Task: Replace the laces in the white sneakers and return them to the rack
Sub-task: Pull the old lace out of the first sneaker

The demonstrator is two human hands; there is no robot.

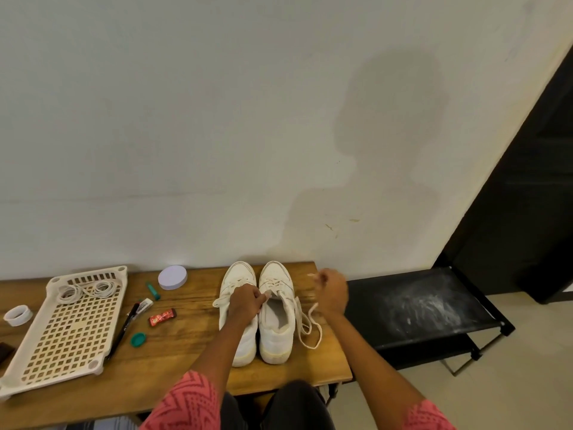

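Two white sneakers stand side by side on the wooden table, toes toward the wall: the left sneaker and the right sneaker. My left hand pinches the tongue of the right sneaker. My right hand is raised to the right of the shoes and grips a white lace, which loops down onto the table beside the right sneaker. A coil of white laces lies on a perforated cream rack shelf at the left.
Between shelf and shoes lie a lilac round lid, a teal tube, a black marker, a red wrapper and a teal cap. A tape roll sits far left. A black shoe rack stands to the right.
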